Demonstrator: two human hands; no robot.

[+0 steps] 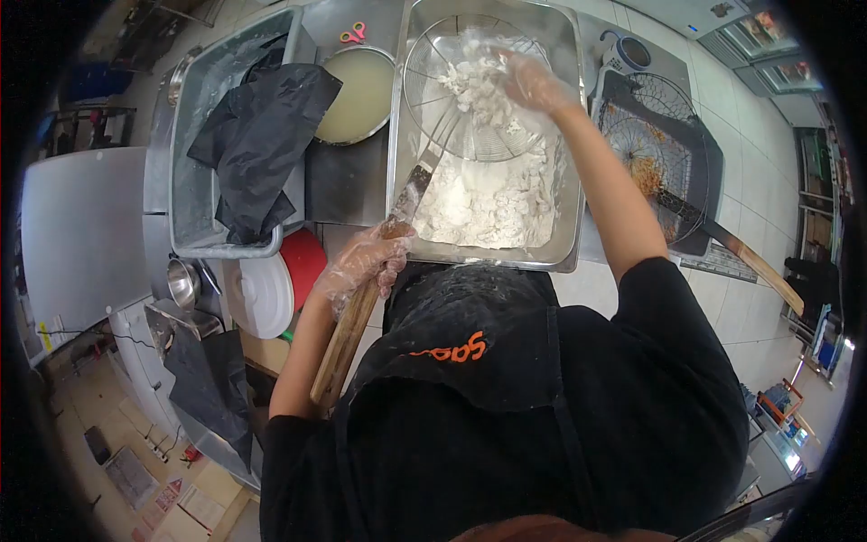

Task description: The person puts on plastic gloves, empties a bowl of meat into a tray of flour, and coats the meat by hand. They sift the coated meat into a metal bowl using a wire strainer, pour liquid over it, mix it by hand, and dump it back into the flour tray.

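My left hand (366,262), in a clear plastic glove, is wrapped round the wooden handle of a wire strainer (418,108). The strainer's round wire basket lies over a deep metal tray (573,257) that holds white flour (488,208). Flour-coated pieces (483,90) are heaped in the basket. At the basket's right side is my right hand (535,81), also gloved and dusted with flour; its fingers are blurred over the pieces, and whether they grip any cannot be made out.
Left of the tray stand a round pan of pale liquid (357,95), pink-handled scissors (352,33) and a grey tub (181,181) with black plastic (262,135) over it. A second wire strainer (646,135) rests over a dark tray at right, beside a timer-like device (626,54).
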